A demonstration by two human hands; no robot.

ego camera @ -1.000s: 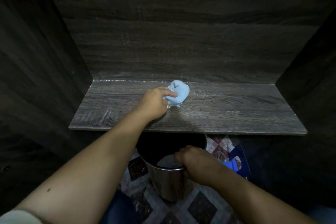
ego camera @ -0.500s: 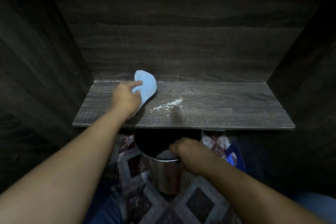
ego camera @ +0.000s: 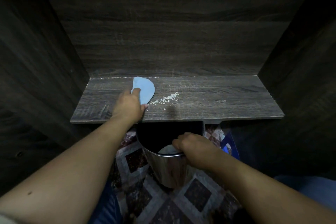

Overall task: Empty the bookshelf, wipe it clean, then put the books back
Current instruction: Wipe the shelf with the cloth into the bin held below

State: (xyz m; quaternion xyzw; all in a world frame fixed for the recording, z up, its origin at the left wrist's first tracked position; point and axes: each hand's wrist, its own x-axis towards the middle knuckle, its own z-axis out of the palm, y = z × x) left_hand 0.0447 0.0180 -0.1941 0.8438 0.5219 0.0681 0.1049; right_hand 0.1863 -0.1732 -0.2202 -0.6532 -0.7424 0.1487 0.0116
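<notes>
The dark wooden shelf board (ego camera: 218, 103) holds no books. My left hand (ego camera: 128, 106) grips a light blue cloth (ego camera: 145, 90) and presses it on the board left of centre. A streak of white crumbs (ego camera: 165, 99) lies just right of the cloth. Below the shelf's front edge my right hand (ego camera: 194, 148) holds the near rim of a shiny metal bin (ego camera: 169, 169), its fingers curled over the rim. Something pale sits inside the bin under those fingers.
Dark side panels (ego camera: 45, 78) close the shelf in on the left and right, with a back panel (ego camera: 172, 42) behind. The bin stands over a patterned tiled floor (ego camera: 196, 194). A blue object (ego camera: 230, 146) lies on the floor at the right of the bin.
My left hand swept the cloth left from the shelf's centre, baring the crumb streak, and now the cloth sits close beside the crumbs. My right hand stays on the bin rim.
</notes>
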